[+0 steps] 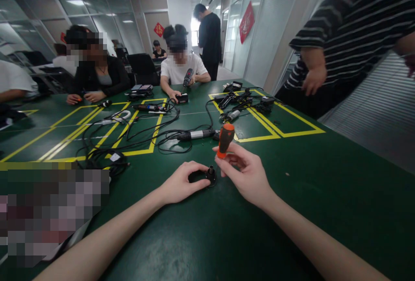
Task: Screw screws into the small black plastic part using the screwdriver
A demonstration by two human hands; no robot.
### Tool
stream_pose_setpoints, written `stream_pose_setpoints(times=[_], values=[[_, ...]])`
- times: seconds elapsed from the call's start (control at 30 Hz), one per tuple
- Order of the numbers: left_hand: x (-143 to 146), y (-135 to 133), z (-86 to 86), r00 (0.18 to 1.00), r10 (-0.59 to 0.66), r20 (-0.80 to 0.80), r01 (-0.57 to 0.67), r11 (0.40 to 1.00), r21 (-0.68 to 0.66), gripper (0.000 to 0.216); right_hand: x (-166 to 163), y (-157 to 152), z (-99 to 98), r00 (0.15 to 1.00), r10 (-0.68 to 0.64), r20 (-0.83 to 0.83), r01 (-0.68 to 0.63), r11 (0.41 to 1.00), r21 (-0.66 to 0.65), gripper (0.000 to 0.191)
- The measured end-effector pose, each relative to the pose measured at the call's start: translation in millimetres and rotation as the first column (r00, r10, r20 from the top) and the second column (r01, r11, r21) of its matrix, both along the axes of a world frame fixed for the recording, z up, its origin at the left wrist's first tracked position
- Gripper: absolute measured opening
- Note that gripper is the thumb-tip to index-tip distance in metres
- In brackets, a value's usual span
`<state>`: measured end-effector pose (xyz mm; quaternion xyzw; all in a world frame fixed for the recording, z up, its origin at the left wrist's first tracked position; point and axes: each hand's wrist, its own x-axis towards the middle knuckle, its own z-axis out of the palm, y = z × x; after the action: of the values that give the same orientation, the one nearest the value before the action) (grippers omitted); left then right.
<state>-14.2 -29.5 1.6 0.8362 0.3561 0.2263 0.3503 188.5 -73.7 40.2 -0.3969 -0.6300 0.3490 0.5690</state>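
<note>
My right hand (248, 176) is closed around a screwdriver with an orange and black handle (225, 140), held upright with its tip down. The tip meets a small black part (207, 176) lying on the green table (292, 212). My left hand (180, 183) curls its fingers around that black part and pins it to the table. Both hands are close together near the table's middle front.
Black cables (142, 136), electric screwdrivers (196, 134) and chargers (246, 101) lie inside yellow-taped squares further back. Two seated people work across the table. A person in a striped shirt (350, 34) stands at the right edge. A blurred patch covers the front left.
</note>
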Motion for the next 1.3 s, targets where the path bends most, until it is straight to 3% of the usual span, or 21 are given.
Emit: stream_pose_setpoints(times=[0.2, 0.43, 0.8, 1.07, 1.3], values=[[-0.4, 0.1, -1.3, 1.0, -0.003, 0.0, 0.003, 1.0, 0.02, 0.026, 0.3, 1.2, -2.5, 0.998, -0.033, -0.049, 0.032, 0.999, -0.004, 0.027], [-0.6, -0.3, -1.1, 1.0, 0.006, -0.004, -0.006, 1.0, 0.02, 0.027, 1.0, -0.8, -0.7, 1.0, -0.006, -0.005, 0.006, 1.0, 0.006, 0.017], [-0.4, -0.7, -0.6, 1.0, 0.005, -0.01, -0.005, 1.0, 0.022, 0.027, 0.0, 0.9, -3.0, 0.999, -0.013, -0.037, 0.014, 1.0, 0.012, 0.029], [-0.5, -0.1, -2.3, 1.0, 0.011, -0.002, -0.011, 1.0, 0.019, 0.027, 0.5, -1.6, -0.2, 0.999, 0.024, 0.036, -0.023, 1.0, -0.005, 0.018], [-0.6, -0.2, -3.6, 1.0, 0.014, 0.004, -0.015, 0.999, 0.03, 0.027, -1.4, -0.4, -2.2, 0.999, 0.005, -0.046, -0.005, 1.0, 0.008, 0.025]])
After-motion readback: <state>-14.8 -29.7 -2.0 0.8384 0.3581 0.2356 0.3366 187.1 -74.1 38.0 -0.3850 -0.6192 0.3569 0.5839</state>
